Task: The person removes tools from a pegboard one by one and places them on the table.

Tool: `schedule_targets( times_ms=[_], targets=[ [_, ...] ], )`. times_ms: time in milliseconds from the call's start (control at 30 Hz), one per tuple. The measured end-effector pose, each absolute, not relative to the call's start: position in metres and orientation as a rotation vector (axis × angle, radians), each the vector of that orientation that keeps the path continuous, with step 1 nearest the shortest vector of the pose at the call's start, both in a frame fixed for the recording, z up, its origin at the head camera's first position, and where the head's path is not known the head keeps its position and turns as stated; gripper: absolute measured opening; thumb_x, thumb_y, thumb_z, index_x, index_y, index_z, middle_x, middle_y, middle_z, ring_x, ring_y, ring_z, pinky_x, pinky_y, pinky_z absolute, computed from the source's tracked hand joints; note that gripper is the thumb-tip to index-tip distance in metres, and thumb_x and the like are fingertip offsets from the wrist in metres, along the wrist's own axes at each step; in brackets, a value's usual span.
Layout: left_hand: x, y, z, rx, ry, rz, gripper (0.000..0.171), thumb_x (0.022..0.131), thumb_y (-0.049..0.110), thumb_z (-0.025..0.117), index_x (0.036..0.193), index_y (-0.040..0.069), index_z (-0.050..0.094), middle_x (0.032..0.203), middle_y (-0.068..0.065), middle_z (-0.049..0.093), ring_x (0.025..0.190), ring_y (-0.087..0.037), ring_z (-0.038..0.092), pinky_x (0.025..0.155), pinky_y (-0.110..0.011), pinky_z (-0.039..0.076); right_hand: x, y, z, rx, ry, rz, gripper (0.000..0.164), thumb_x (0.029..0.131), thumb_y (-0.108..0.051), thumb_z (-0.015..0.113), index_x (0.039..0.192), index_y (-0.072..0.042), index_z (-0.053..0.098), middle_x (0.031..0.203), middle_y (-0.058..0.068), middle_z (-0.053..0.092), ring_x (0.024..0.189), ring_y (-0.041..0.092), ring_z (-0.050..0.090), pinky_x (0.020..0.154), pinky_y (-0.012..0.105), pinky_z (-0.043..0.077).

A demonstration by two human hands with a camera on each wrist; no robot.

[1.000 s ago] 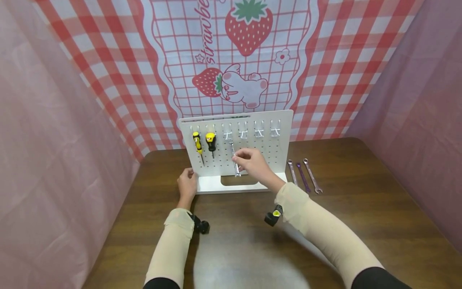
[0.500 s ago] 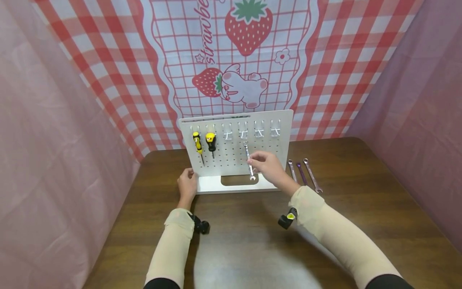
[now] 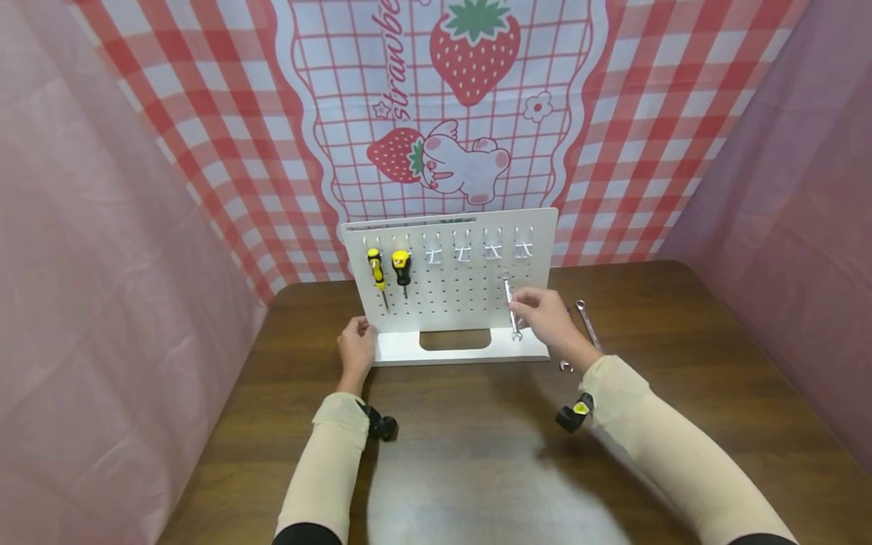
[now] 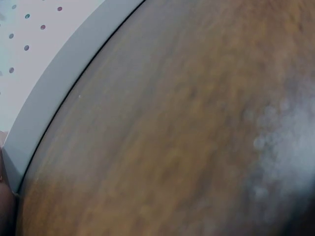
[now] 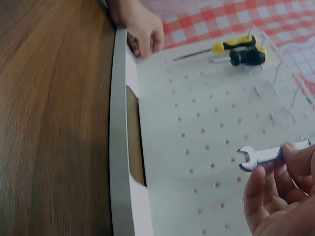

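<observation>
Pinch on wrench (image 5: 268,155) with right hand (image 3: 550,318), before right half of pegboard (image 3: 458,291); grip with left hand (image 3: 356,348) on pegboard's left edge: best brace firmly, ring (image 3: 506,275) uppermost.

From the head we look forward and down, set well back, with the pegboard (image 3: 450,295) at mid-frame on the bench (image 3: 470,439). From the left wrist we skim close over blurred bench top, the pegboard filling only the upper-left corner; from the right wrist we see the pegboard near and turned sideways (all three views share pegboard and bench).
</observation>
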State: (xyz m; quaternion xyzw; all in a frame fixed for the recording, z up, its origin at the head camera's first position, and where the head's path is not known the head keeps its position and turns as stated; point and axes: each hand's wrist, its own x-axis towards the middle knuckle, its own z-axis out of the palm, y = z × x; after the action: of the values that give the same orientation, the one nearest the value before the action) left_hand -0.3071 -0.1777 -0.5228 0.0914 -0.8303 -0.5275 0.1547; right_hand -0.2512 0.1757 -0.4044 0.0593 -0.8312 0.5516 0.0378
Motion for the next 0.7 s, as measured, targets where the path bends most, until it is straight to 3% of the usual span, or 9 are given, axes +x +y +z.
schedule_targets(
  times_ms=[300, 533, 700],
  targets=[
    [-0.307, -0.178, -0.523, 0.266, -2.388, -1.515, 0.025, 0.097, 0.007, 0.059, 0.119, -0.004, 0.066, 0.114, -0.022, 0.068, 0.108, -0.035, 0.063, 0.096, -0.047, 0.049, -0.253, 0.213, -0.411, 0.081, -2.594, 1.535, 0.016, 0.097, -0.002, 0.061, 0.105, 0.011, 0.066, 0.089, 0.023, 0.067, 0.071, 0.023, 0.061, 0.066, 0.036, 0.055],
    [-0.307, -0.178, -0.524, 0.228, -2.374, -1.488, 0.023, 0.097, 0.006, 0.061, 0.117, -0.005, 0.067, 0.111, -0.022, 0.069, 0.105, -0.036, 0.064, 0.093, -0.048, 0.051, -0.252, 0.239, -0.419, 0.01, -2.573, 1.537, 0.016, 0.098, 0.0, 0.058, 0.103, 0.013, 0.065, 0.08, 0.015, 0.065, 0.064, 0.011, 0.053, 0.057, 0.025, 0.048],
    [-0.307, -0.178, -0.525, 0.214, -2.349, -1.465, 0.022, 0.096, 0.004, 0.062, 0.114, -0.006, 0.068, 0.108, -0.023, 0.069, 0.102, -0.036, 0.065, 0.091, -0.048, 0.052, -0.252, 0.25, -0.422, -0.029, -2.567, 1.595, 0.018, 0.1, -0.001, 0.057, 0.106, 0.015, 0.062, 0.077, 0.013, 0.062, 0.063, 0.011, 0.053, 0.054, 0.028, 0.049]
  ],
)
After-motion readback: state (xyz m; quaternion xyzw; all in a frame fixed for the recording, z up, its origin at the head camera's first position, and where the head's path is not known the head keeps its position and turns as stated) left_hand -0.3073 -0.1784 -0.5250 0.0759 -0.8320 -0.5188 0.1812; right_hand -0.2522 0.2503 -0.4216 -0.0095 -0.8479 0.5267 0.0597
